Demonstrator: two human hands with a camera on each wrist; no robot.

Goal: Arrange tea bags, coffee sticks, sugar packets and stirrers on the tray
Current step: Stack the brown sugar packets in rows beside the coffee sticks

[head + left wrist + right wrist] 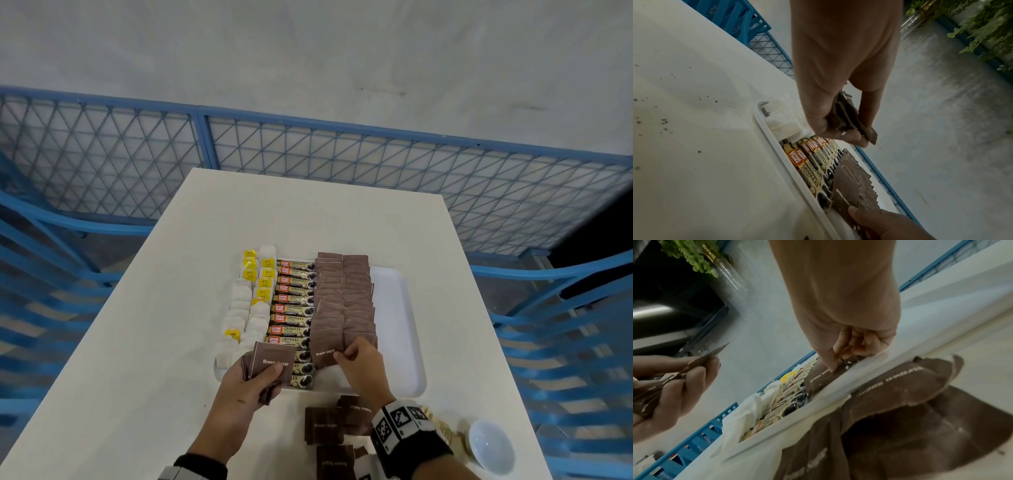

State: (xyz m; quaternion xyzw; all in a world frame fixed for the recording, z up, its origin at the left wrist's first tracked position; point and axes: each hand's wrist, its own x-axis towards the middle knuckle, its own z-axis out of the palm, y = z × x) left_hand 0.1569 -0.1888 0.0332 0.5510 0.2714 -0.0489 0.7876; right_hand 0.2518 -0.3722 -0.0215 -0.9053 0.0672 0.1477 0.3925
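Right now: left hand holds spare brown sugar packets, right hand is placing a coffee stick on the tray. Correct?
Not quite. The right hand is placing a brown sugar packet, not a coffee stick, on the tray; the head view shows it. The left hand does hold spare packets.

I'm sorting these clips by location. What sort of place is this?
Probably a fenced-off work or recording bay, not a home: blue mesh fencing, bare concrete floor, and one plain white table.

white table (164, 342) carries a white tray (397, 329) at centre — loose brown sugar packets (323, 425) lie just before the tray's near rim, a small white bowl (491, 445) at the near right corner.
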